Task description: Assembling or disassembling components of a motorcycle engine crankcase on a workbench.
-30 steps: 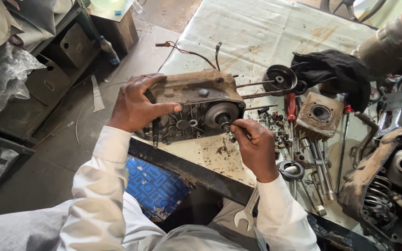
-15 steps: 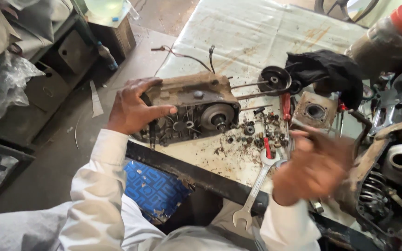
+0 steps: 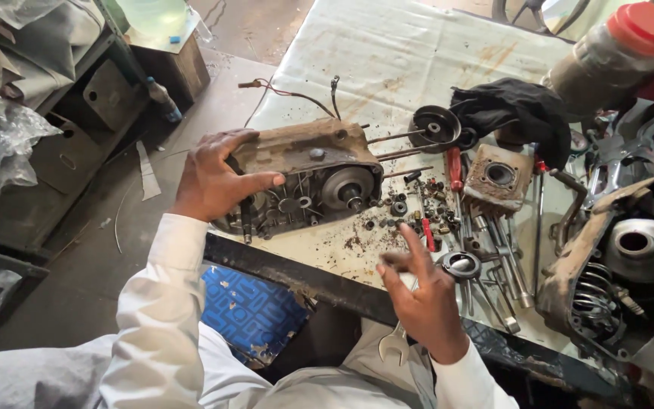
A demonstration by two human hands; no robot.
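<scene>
My left hand [image 3: 217, 182] grips the left end of a grimy engine casing [image 3: 312, 163] lying on the cloth-covered table [image 3: 387, 53]; a round hub with a short shaft shows on the casing's right side. My right hand [image 3: 425, 303] hovers over the table's front edge, apart from the casing, thumb and fingers pinched on a small dark part [image 3: 392, 261] that is too blurred to identify. A spanner [image 3: 393, 347] lies below that hand near my lap.
Loose nuts and bolts [image 3: 418, 204], a red-handled screwdriver [image 3: 454, 168], a metal ring [image 3: 462, 265] and a cylinder block [image 3: 499, 178] lie right of the casing. A black cloth [image 3: 520, 113], a red-lidded jar [image 3: 615, 53] and a second engine case [image 3: 630, 257] crowd the right side.
My right hand left the casing's shaft, swung right and back toward me, and now hangs over the table's front edge. The left hand kept its grip on the casing.
</scene>
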